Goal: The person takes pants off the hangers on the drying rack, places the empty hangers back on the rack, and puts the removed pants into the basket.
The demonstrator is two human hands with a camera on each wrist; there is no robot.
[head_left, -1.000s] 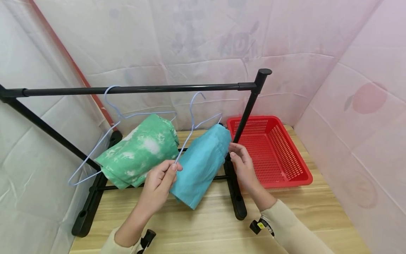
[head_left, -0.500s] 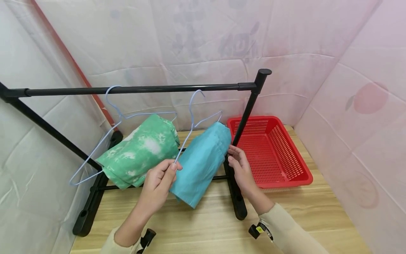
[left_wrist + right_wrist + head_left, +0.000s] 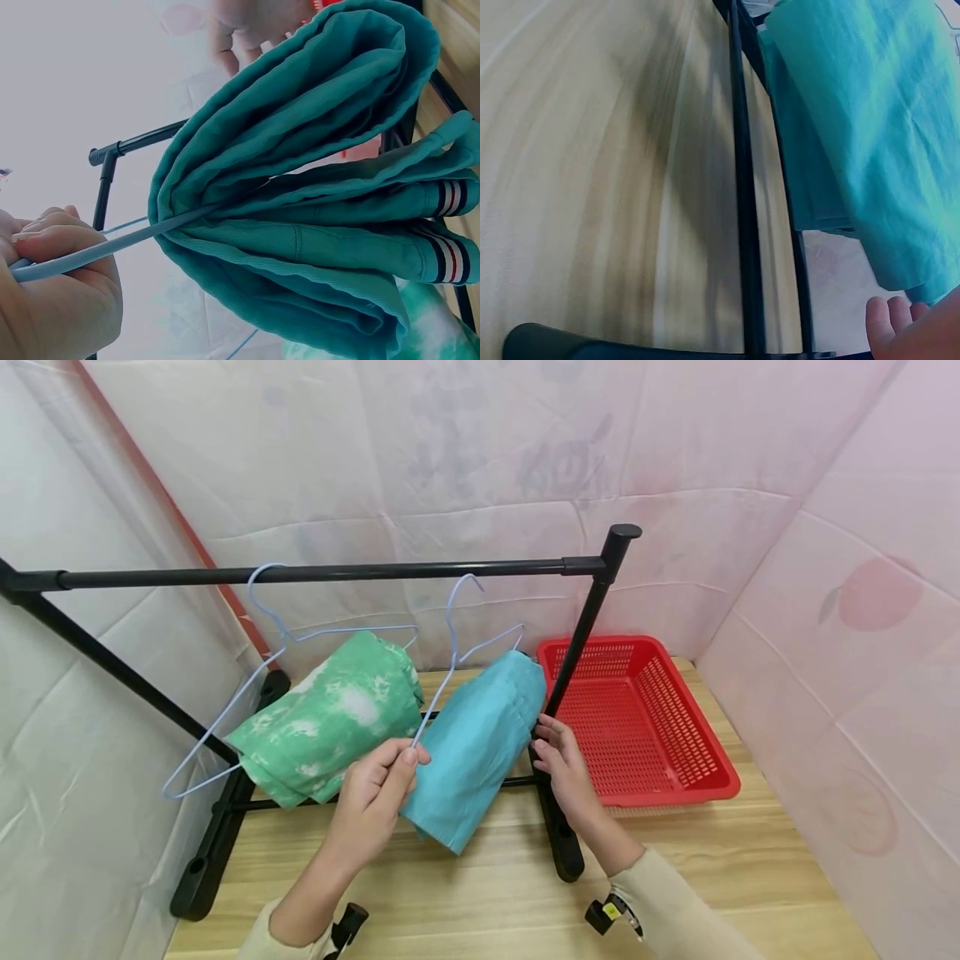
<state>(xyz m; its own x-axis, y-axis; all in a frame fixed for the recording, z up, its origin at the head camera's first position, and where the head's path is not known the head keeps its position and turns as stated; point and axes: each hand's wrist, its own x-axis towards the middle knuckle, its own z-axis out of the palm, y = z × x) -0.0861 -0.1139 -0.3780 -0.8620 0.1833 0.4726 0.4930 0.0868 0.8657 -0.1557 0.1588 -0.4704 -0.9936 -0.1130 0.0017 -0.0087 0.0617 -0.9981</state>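
My left hand (image 3: 375, 797) pinches the lower corner of a light-blue wire hanger (image 3: 454, 653), between thumb and fingers. Folded over this hanger is a blue garment (image 3: 480, 743); the left wrist view shows its layered folds and striped trim (image 3: 451, 255). The hanger's hook stands just below the rack's top bar, and I cannot tell whether they touch. My right hand (image 3: 568, 768) is at the garment's right edge, fingers loosely bent and holding nothing. In the right wrist view its fingertips (image 3: 877, 309) lie close to the cloth; contact is unclear.
A black rack (image 3: 420, 571) stands on the wooden table (image 3: 480, 902). From its bar hangs a second blue hanger (image 3: 360, 628) bearing a green tie-dye garment (image 3: 337, 718). A red basket (image 3: 697, 727) sits at right, behind the rack's leg. Pale printed sheets (image 3: 487, 460) enclose the space.
My right hand has slid slightly down and toward me along the garment's right edge. The left hand, its hanger and both garments have barely moved.
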